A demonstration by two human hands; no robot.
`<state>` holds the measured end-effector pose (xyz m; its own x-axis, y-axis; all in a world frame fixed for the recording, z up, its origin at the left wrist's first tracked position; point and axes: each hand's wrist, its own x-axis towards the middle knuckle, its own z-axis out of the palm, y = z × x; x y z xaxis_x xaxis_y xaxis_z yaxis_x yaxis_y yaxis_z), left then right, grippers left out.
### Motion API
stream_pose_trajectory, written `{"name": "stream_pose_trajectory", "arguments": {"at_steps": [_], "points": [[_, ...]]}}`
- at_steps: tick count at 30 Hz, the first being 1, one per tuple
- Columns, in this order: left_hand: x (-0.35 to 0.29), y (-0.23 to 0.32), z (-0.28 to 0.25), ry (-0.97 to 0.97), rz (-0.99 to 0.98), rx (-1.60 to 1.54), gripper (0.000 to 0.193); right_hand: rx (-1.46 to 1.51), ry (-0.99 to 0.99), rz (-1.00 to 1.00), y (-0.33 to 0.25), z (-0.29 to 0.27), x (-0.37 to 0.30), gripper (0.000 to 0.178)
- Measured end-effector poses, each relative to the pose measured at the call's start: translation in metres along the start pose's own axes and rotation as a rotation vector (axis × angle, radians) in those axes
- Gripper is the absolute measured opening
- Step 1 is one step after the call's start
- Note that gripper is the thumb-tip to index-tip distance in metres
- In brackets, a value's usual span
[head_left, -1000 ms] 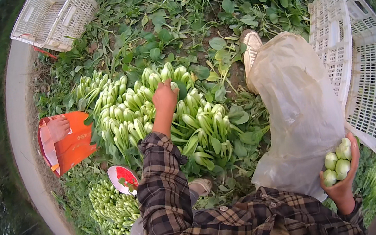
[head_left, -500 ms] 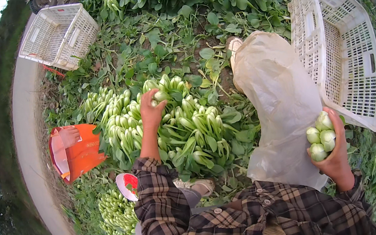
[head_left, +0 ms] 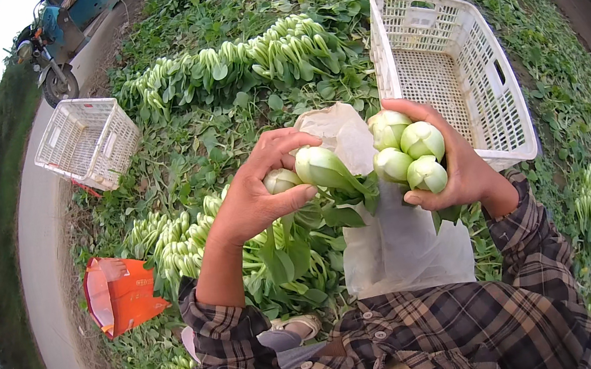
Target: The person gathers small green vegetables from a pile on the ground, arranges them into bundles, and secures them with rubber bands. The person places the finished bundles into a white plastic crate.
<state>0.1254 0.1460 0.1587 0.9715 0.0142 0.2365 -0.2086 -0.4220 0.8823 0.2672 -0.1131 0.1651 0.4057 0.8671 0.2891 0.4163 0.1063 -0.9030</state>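
Observation:
In front of my chest, my left hand [head_left: 261, 182] grips a couple of bok choy [head_left: 324, 168], their pale bases up and green leaves hanging down. My right hand [head_left: 452, 161] is wrapped round a bunch of bok choy [head_left: 409, 148], several rounded white-green bases facing up toward me. The two hands are close but apart. Below my left forearm lies a heap of bok choy [head_left: 174, 241] on the ground, bases turned up. A translucent plastic sheet [head_left: 405, 252] covers my leg beneath the hands.
A white plastic crate [head_left: 446, 70] stands just beyond my right hand; another crate [head_left: 87, 143] sits by the path at left. A row of bok choy [head_left: 239, 63] lies farther out. An orange bag [head_left: 125, 294] is at left. A motorcycle wheel [head_left: 59, 84] shows far left.
My left hand has risen from the heap with bok choy in it. My right hand has come inward and up with its bunch. The view has tilted toward the far field.

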Motion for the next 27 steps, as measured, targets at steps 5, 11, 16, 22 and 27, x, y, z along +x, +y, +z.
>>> {"name": "stream_pose_trajectory", "arguments": {"at_steps": [5, 11, 16, 22, 27], "points": [[-0.002, 0.015, 0.063, 0.126, -0.127, -0.460, 0.062, 0.034, -0.168, 0.030, -0.022, -0.010, 0.006, 0.091], [-0.014, 0.008, 0.127, 0.371, -0.223, -0.984, 0.054, -0.239, -0.362, 0.130, -0.042, -0.024, 0.011, 0.093], [-0.018, -0.014, 0.177, 0.491, -0.372, -1.352, 0.047, -0.295, -0.514, 0.200, -0.012, -0.023, 0.012, 0.086], [-0.032, -0.037, 0.178, 0.615, -0.343, -0.822, 0.048, -0.012, -0.407, 0.400, 0.031, -0.002, 0.008, 0.084], [-0.038, -0.044, 0.174, 0.573, -0.361, -0.745, 0.049, -0.020, -0.383, 0.359, 0.030, 0.003, 0.011, 0.082]]}}
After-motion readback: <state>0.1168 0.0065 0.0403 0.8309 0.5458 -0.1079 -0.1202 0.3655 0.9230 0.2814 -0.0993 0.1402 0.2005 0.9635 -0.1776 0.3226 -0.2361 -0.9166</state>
